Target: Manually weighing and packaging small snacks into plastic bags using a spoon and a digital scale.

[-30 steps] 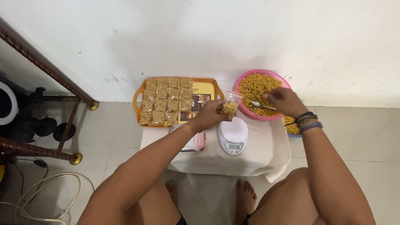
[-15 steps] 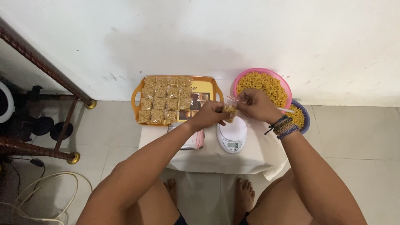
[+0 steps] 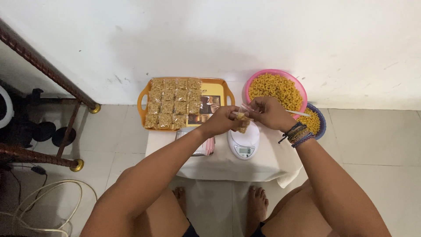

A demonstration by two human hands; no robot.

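Note:
My left hand (image 3: 220,120) and my right hand (image 3: 266,113) both pinch the top of a small clear plastic bag (image 3: 241,123) partly filled with yellow macaroni. The bag hangs just above a small white digital scale (image 3: 244,143) on a low table covered with a white cloth (image 3: 272,160). My right wrist wears several dark bracelets (image 3: 298,133). Behind my right hand stands a pink bowl (image 3: 276,87) heaped with macaroni, and a white spoon handle (image 3: 299,113) lies across its rim.
An orange tray (image 3: 215,94) at the back left of the table carries several filled macaroni bags (image 3: 172,108). A smaller blue bowl (image 3: 316,119) of macaroni sits to the right. A stack of empty bags (image 3: 202,149) lies by the scale. Wooden furniture legs (image 3: 52,74) and cables (image 3: 44,202) are at left.
My right hand left the spoon in the pink bowl and came over to the bag. Both hands now grip the bag's top, lower and nearer the scale.

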